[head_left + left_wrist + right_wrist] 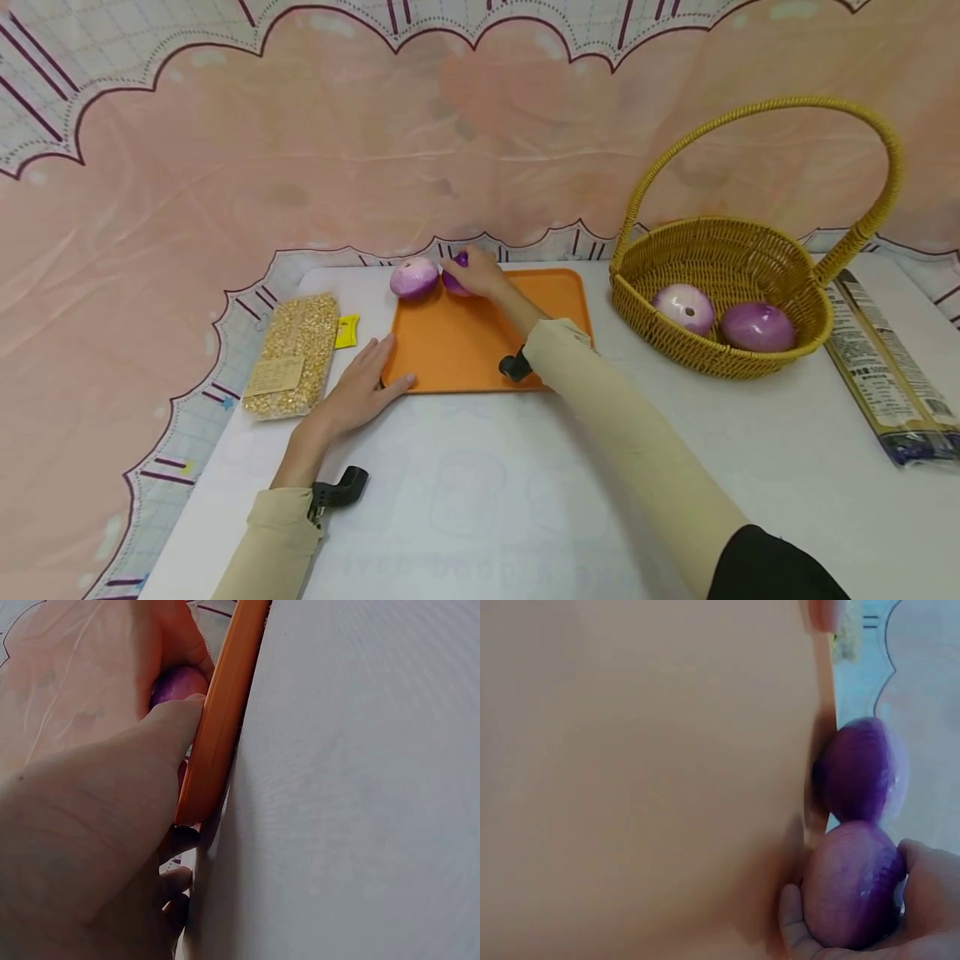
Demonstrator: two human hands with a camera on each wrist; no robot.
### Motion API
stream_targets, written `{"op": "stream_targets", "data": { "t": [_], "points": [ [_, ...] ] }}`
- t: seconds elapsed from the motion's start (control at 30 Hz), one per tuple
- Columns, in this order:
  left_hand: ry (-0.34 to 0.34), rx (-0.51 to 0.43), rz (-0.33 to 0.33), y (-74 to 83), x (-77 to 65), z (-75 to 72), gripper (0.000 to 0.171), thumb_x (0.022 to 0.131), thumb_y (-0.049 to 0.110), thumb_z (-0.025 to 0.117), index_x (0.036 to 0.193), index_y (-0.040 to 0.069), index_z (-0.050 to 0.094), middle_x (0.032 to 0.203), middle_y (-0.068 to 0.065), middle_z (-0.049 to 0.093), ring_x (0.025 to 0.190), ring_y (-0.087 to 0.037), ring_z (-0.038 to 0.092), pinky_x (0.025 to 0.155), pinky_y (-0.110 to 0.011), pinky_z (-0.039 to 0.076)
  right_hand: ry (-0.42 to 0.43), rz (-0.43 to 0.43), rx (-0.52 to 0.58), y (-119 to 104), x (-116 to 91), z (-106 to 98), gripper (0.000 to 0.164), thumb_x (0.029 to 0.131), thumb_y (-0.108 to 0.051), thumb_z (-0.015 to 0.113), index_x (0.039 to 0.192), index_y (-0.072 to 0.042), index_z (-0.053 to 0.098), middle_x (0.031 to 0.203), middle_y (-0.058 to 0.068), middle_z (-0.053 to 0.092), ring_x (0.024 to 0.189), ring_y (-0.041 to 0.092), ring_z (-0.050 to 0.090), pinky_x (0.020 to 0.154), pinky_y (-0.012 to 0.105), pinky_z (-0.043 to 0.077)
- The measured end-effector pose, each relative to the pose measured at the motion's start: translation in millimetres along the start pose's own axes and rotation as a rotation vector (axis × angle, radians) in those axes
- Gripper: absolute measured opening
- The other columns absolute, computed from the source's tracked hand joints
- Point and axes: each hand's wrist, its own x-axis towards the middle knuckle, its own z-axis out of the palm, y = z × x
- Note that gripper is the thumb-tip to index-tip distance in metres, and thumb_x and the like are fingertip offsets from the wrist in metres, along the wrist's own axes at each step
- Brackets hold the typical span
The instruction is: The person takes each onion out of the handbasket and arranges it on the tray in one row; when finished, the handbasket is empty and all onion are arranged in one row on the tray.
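My right hand (480,271) grips a purple onion (851,889) at the far edge of the orange tray (465,350), thumb on one side and fingers on the other. In the head view most of that onion is hidden by the hand. A second purple onion (414,277) sits at the tray's far left corner; in the right wrist view the two onions touch. My left hand (363,387) rests at the tray's near left corner, its fingers extended along the left side and the thumb at the front edge.
A wicker basket (712,362) with a tall handle stands on the right, holding two onions (757,327). Beyond it lies a long flat package (888,375). At left are a bag of yellow kernels (296,350) and a small yellow packet (347,332). All stand on a white table (450,500).
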Motion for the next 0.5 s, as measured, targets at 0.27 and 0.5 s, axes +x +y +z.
{"op": "stream_targets", "data": {
  "t": [0.27, 0.5],
  "points": [
    [0.000, 0.007, -0.003, 1.1, 0.8, 0.4, 0.089, 0.096, 0.056, 0.049, 0.156, 0.004, 0.009, 0.164, -0.016, 0.012, 0.152, -0.038, 0.004, 0.122, -0.058, 0.009, 0.074, 0.041, 0.012, 1, -4, 6, 0.057, 0.095, -0.047, 0.053, 0.138, -0.010, 0.047, 0.138, 0.020, 0.045, 0.127, 0.035, 0.044, 0.106, 0.046, 0.046],
    [0.007, 0.008, 0.006, 0.9, 0.5, 0.4, 0.089, 0.096, 0.055, 0.049, 0.155, 0.002, 0.009, 0.163, -0.017, 0.012, 0.152, -0.038, 0.004, 0.122, -0.057, 0.009, 0.140, 0.059, 0.004, 0, -7, 12, 0.054, 0.094, -0.049, 0.054, 0.135, -0.016, 0.051, 0.135, 0.018, 0.047, 0.124, 0.037, 0.044, 0.103, 0.047, 0.045]
  ]
}}
